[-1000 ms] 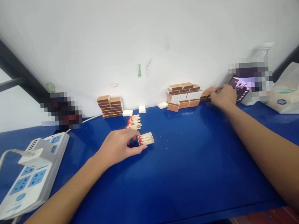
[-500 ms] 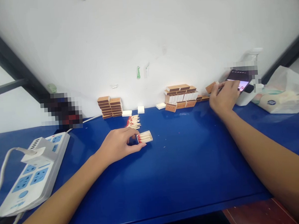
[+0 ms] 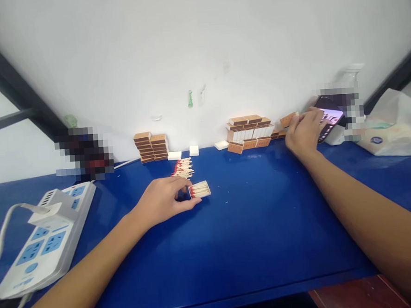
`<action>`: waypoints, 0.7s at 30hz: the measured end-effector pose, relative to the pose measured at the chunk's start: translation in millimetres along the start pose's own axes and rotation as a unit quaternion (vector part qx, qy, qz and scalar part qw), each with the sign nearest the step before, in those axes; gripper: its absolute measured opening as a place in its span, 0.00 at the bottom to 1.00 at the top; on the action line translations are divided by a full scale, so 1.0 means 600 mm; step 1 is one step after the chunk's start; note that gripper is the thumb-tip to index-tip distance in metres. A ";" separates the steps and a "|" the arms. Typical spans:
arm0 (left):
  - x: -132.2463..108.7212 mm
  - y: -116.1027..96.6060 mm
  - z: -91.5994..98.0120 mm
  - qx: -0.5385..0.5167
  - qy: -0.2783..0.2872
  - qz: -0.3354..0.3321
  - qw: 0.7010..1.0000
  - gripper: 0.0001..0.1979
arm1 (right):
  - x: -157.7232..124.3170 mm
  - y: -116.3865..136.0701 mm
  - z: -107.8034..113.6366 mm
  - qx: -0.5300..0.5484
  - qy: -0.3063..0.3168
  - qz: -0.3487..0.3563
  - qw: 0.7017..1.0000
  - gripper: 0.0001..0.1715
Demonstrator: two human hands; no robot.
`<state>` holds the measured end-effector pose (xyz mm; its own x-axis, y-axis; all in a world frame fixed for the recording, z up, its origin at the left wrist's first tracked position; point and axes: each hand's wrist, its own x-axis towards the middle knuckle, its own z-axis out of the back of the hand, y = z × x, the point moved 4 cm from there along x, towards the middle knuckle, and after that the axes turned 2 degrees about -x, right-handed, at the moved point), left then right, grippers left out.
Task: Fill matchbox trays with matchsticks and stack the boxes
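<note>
Thumb and fingers of my left hand (image 3: 161, 198) pinch a small white matchbox tray (image 3: 200, 189) filled with red-tipped matches, low over the blue table. Just behind it lies a loose pile of matches (image 3: 182, 168). At the right, my right hand (image 3: 304, 133) holds a brown matchbox sleeve (image 3: 289, 119) near the thumb. Its other fingers reach over the lit screen of a phone (image 3: 329, 116), which leans at the back right. White empty-looking trays (image 3: 174, 156) lie behind the match pile.
Stacked matchboxes (image 3: 151, 147) stand by the wall at the left, with a larger stack (image 3: 249, 132) right of centre. A white power strip (image 3: 50, 242) with a plugged-in charger and cable occupies the left side. At the far right sits a tissue pack (image 3: 389, 138).
My right hand has shifted slightly left with the sleeve, its fingers sliding over the phone. The picture on the phone screen has changed. My left hand and the tray have hardly moved.
</note>
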<state>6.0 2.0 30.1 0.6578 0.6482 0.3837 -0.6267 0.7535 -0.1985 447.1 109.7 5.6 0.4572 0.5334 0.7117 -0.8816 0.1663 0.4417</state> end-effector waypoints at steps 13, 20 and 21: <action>-0.001 0.001 -0.002 0.001 -0.004 -0.001 1.000 0.15 | 0.011 0.018 0.033 0.007 -0.071 0.094 0.993 0.10; -0.002 0.014 0.011 0.038 -0.073 0.067 0.994 0.19 | -0.033 0.149 0.092 0.141 -0.088 0.144 0.976 0.09; -0.002 0.017 0.013 0.040 -0.088 0.081 0.992 0.19 | -0.046 0.170 0.098 0.185 -0.077 0.117 0.973 0.11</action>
<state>-4.6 8.1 34.5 0.4678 0.7252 0.5053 -0.7537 0.6259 -0.2006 351.4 63.5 63.1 0.2855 0.3862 0.8771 -0.8740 -0.2705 0.4036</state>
